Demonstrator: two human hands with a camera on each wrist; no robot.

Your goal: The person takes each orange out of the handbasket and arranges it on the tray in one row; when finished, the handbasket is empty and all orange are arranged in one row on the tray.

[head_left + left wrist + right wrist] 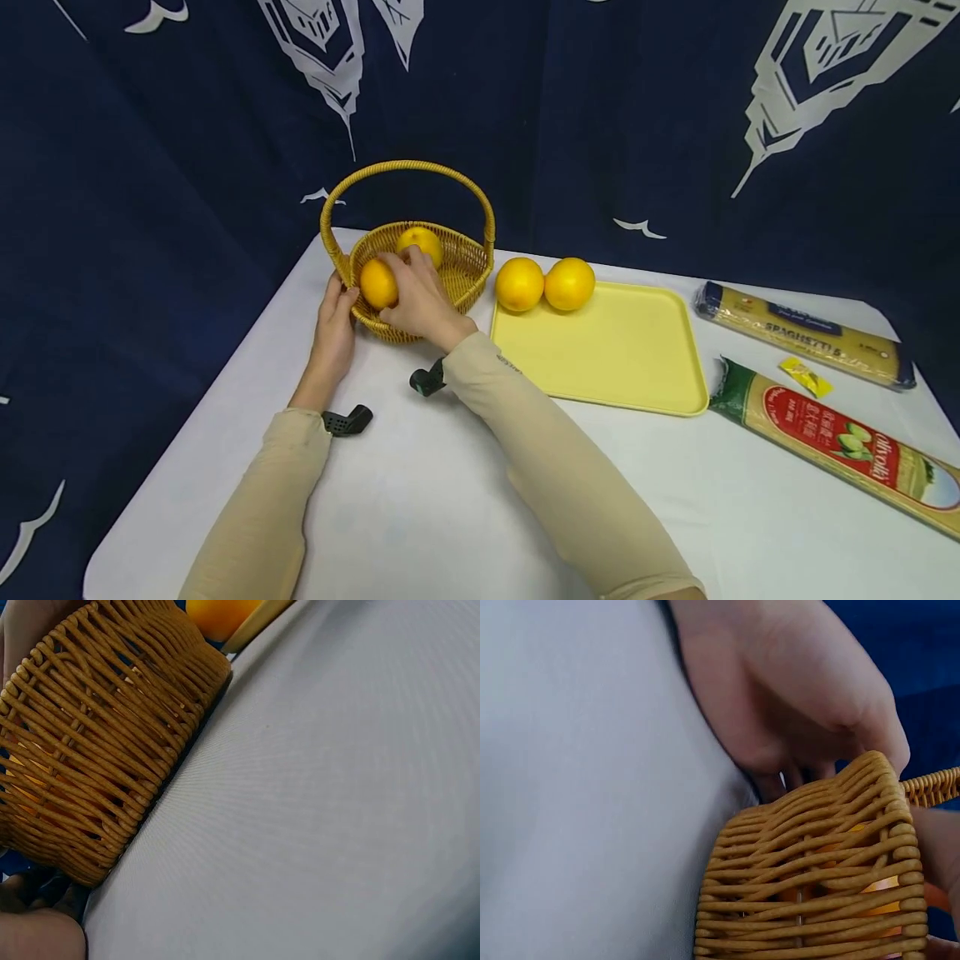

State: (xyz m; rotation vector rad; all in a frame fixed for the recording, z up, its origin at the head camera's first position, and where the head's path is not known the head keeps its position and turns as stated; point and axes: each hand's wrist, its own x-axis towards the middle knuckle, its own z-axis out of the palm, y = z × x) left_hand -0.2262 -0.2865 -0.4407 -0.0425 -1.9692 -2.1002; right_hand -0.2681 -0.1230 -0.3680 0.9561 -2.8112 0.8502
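Note:
A wicker basket [468, 279] with a tall arched handle stands at the table's back left. My left hand [334, 327] holds its left side, thumb at the rim; the right wrist view shows this hand [795, 682] against the outer weave. Reaching over the front rim, my right hand [422, 302] grips an orange [377, 286] inside the basket, at its left. Behind that hand lies a second orange [422, 240], also in the basket. The wicker side [112, 735] fills the upper left of the left wrist view and hides most of the fruit.
Right of the basket, two oranges [545, 284] sit side by side at the back left of a yellow tray [607, 350]. Farther right lie a spaghetti packet [806, 333], a small yellow sachet [806, 377] and a red-labelled pasta packet [840, 446]. A dark blue curtain [562, 125] hangs behind the table.

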